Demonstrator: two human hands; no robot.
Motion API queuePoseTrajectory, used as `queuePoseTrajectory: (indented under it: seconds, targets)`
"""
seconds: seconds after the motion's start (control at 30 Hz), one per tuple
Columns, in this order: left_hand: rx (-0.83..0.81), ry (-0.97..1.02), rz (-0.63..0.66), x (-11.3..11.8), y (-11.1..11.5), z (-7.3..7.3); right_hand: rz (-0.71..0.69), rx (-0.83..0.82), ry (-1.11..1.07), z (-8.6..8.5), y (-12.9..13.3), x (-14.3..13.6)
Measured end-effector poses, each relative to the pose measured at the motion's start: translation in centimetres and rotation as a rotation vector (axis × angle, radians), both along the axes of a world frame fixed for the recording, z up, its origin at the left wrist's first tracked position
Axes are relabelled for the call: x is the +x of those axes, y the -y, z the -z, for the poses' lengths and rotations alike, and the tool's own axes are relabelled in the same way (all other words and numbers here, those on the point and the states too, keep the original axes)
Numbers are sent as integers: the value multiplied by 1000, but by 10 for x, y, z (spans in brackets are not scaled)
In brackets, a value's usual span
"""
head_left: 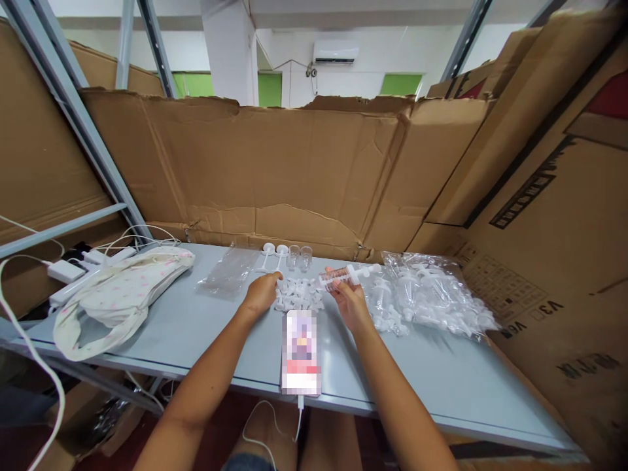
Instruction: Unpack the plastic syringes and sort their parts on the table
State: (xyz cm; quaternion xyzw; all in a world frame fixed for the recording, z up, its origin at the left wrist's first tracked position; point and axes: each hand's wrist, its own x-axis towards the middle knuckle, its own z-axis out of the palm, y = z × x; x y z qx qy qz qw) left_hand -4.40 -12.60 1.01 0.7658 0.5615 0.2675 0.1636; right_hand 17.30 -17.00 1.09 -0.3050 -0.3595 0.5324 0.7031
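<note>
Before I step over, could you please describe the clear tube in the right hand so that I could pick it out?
Find the grey table in front of the cardboard wall. Right of the pile of white pieces, the right hand holds the clear tube. Unlike the clear cups standing at the back, it lies sideways, with a white part sticking out of its right end.

Small parts point(298, 296) are white, the tabletop point(441, 376) grey-blue, the cardboard point(275, 163) brown, the bag point(120, 291) cream dotted pink.
</note>
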Motion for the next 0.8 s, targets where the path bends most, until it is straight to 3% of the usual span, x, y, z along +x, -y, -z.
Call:
queuePoseTrajectory:
  seconds: [0.1, 0.17, 0.3, 0.4, 0.57, 0.8]
  targets:
    - [92, 214, 40, 4, -1, -5, -33, -7, -1, -1, 1, 1]
    - [88, 441, 173, 10, 2, -11, -32, -11, 16, -3, 2, 0]
    - [-195, 800, 495, 30, 18, -30, -139, 16, 82, -7, 8, -5]
    - [-384, 925, 613, 50, 31, -41, -293, 43, 56, -5, 11, -12]
    - [-543, 1059, 632, 74, 37, -51, -491, 10, 113, -3, 16, -20]
    - [-436, 1077, 429, 93, 39, -51, -344, 81, 212, -4, 14, -16]
